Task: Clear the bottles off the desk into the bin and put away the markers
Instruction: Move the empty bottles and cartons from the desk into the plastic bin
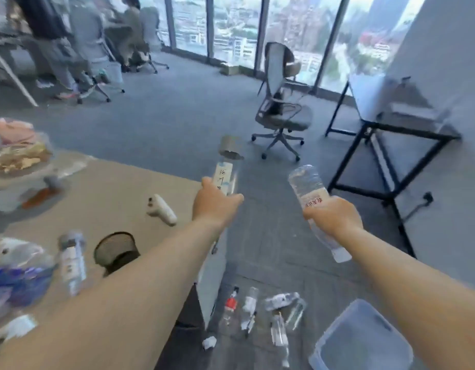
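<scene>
My left hand (216, 205) grips a clear bottle with a white handwritten label and a grey cap (228, 162), held out past the desk's right edge. My right hand (333, 218) grips a clear plastic water bottle (308, 186) with a red-lettered label, tilted with its cap end toward me, over the floor. A translucent plastic bin (364, 340) sits on the floor at lower right. Another bottle (72, 260) lies on the tan desk (110, 188) near a black mesh pen cup (116, 251). Several bottles (253, 313) lie on the carpet beside the bin.
A white controller-like object (161, 209) and bags of clutter (16, 148) rest on the desk. A grey office chair (281, 108) and a black-framed table (391, 129) stand ahead. Crumpled paper (209, 343) lies on the floor. People sit and stand at far left.
</scene>
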The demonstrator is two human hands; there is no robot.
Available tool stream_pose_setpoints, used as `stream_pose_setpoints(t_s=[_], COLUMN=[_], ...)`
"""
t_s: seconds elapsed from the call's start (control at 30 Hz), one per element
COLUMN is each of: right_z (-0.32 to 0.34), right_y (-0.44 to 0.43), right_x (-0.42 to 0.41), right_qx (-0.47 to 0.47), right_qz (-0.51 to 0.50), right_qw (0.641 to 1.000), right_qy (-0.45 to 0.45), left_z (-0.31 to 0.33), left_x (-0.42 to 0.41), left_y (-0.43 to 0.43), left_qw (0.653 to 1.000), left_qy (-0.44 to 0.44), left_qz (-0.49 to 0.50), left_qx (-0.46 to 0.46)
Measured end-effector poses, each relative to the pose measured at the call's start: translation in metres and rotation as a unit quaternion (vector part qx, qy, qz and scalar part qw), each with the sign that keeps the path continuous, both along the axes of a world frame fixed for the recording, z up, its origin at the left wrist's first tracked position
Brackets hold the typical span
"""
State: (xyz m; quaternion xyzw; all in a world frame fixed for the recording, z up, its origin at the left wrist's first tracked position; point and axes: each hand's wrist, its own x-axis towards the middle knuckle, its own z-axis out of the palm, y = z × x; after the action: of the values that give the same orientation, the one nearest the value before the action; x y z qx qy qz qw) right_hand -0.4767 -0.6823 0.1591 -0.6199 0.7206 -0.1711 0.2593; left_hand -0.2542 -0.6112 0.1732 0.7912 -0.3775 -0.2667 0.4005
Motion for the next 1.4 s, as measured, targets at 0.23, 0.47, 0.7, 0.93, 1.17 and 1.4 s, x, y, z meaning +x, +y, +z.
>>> stream_pose_setpoints(t_s=[0.23,0.47,0.7,0.93,1.17,1.4], right_z=[-0.111,-0.235,-0.270,-0.301,-0.269,-0.244], right_y=[0.126,0.245,0.231,0.196,0.119,0.075], right_x=[-0.189,-0.263,-0.301,-0.325,-0.344,-0.298], right_qx=[0.181,0.230,0.191,0.213,0.195,0.244], right_qz=[-0.351,-0.528,-0.567,-0.575,-0.503,-0.408], right_qw=[0.899,0.761,0.731,0.719,0.788,0.848], right_qy=[-0.188,-0.299,-0.327,-0.328,-0.297,-0.234], left_z=[-0.115,-0.227,-0.237,-0.259,-0.258,-0.228], left_x=[-0.185,-0.279,-0.360,-0.354,-0.315,-0.262], left_y=[-0.011,0.025,-0.012,-0.022,-0.048,-0.069], left_qw=[0.929,0.811,0.839,0.836,0.858,0.885], left_qy=[0.079,0.205,0.101,0.022,-0.003,-0.020], left_qz=[-0.294,-0.320,-0.412,-0.435,-0.385,-0.339], left_qx=[0.211,0.445,0.342,0.334,0.341,0.317])
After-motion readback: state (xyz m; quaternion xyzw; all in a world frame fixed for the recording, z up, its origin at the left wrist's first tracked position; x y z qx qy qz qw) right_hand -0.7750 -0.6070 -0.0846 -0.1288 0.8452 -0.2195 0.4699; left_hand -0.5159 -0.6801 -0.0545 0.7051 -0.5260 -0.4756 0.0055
